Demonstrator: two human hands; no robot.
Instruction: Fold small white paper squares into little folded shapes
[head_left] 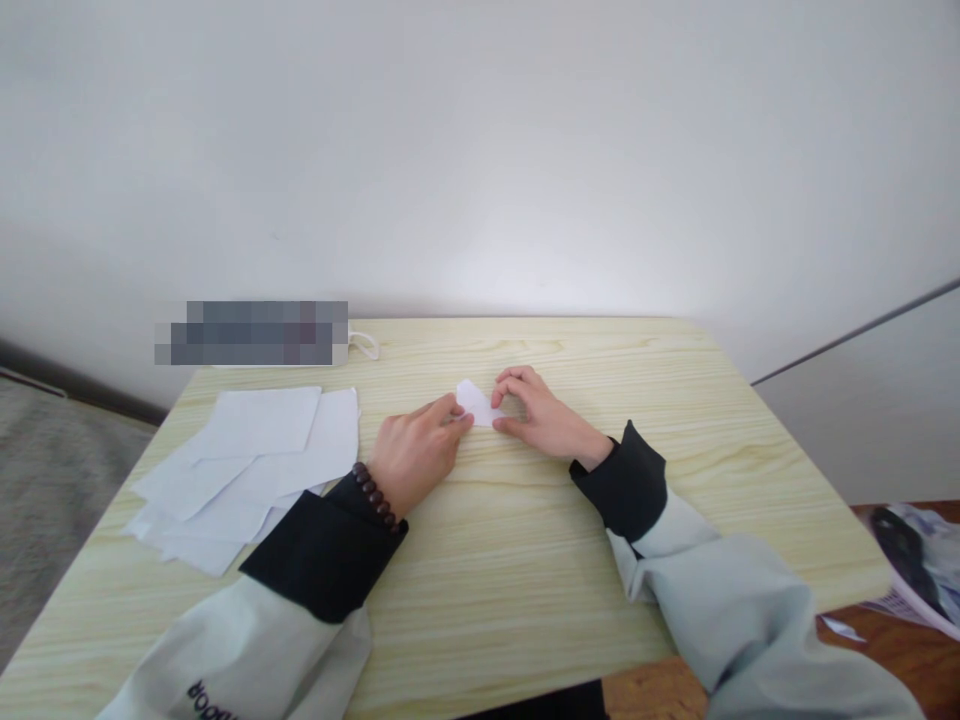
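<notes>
The small folded paper (477,402) is lying flat on the table (525,560), around the middle of the top. It is sitting directly between the two hands and touching both.

The left hand (415,452) is reaching it from the near left, knuckles up, with its fingertips (460,419) bearing down on the paper's near left edge. Whether the thumb is also clamping that edge cannot be told, as it is hidden under the hand.

The right hand (546,418) is meeting the paper from the right. Its fingers are curling over the far side and its thumb is lying along the near side, so it is pinching the right end.

The paper's long axis is running roughly left to right, from one hand to the other. A pointed corner is facing away toward the wall. Both hands are equally near.

A beaded bracelet (375,495) is circling the left wrist. Loose white sheets (255,455) are lying just beside the left sleeve, well apart from the paper.
</notes>
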